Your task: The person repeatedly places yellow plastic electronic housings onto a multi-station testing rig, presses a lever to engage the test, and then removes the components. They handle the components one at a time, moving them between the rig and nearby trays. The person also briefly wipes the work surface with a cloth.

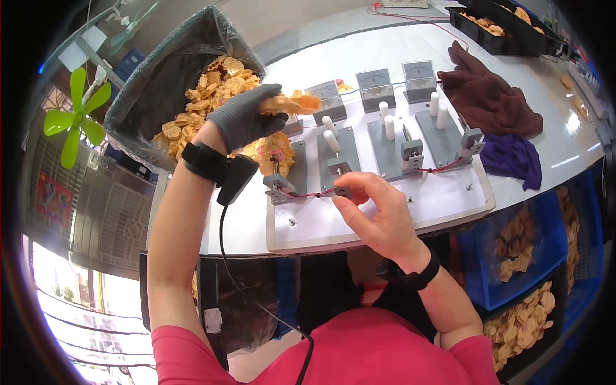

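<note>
My left hand (240, 120), in a dark grey glove, is closed on an orange-yellow moulded plastic part (296, 102) above the left side of the bench fixture. My bare right hand (385, 221) pinches a small grey block (342, 192) at the front of the second grey plate (346, 146), which bears two white pegs (330, 140). Another orange-yellow part (282, 154) sits at the leftmost station, behind a grey clamp block (277, 185) with red wires. Its lower left side is partly hidden by my left wrist and its strap.
A bag-lined bin (135, 106) of orange-yellow parts stands at left. Panel meters (375, 88) line the fixture's back edge; pegged plates (391, 157) stand to the right. Brown cloth (484, 90) and purple cloth (513, 157) lie at right. A blue crate (478, 269) is below; a cable hangs from my left wrist.
</note>
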Tool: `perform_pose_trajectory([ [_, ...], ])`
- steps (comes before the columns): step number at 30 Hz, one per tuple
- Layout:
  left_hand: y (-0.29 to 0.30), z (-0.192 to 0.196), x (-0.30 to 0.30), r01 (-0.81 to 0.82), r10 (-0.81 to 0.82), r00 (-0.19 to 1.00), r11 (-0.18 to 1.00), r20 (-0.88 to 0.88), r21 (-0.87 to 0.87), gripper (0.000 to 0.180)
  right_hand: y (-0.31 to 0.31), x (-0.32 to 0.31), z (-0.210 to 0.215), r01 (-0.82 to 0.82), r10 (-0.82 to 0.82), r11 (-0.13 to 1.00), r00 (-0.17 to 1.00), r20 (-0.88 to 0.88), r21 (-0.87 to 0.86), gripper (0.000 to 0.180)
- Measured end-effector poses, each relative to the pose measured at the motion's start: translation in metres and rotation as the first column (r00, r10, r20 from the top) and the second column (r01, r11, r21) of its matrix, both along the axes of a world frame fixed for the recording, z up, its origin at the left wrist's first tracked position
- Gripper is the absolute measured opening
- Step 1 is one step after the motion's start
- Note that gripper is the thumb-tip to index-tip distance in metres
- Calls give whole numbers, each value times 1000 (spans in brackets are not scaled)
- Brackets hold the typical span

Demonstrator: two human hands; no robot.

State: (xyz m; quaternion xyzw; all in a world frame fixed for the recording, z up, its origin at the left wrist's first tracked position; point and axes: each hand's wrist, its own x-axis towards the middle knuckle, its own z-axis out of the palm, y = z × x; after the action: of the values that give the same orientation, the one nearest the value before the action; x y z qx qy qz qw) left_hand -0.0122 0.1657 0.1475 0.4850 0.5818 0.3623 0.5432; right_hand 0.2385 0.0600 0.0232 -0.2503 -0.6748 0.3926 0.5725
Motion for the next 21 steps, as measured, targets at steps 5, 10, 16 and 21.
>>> perform_pose_trajectory([
  [5,-14,-18,30,380,23,687,840,-726,386,54,-1,-2,-1,-6,7,1000,1000,-26,19,23],
  [10,-42,-14,52,542,73,536,734,-841,410,52,2,-4,-4,24,-23,999,999,-26,39,23],
  [16,-41,-2,43,546,118,533,708,-838,447,52,0,-1,-1,31,-31,999,999,14,28,25],
  [21,-38,6,63,581,7,452,757,-892,300,53,-1,-3,0,22,-23,1000,1000,18,17,25],
])
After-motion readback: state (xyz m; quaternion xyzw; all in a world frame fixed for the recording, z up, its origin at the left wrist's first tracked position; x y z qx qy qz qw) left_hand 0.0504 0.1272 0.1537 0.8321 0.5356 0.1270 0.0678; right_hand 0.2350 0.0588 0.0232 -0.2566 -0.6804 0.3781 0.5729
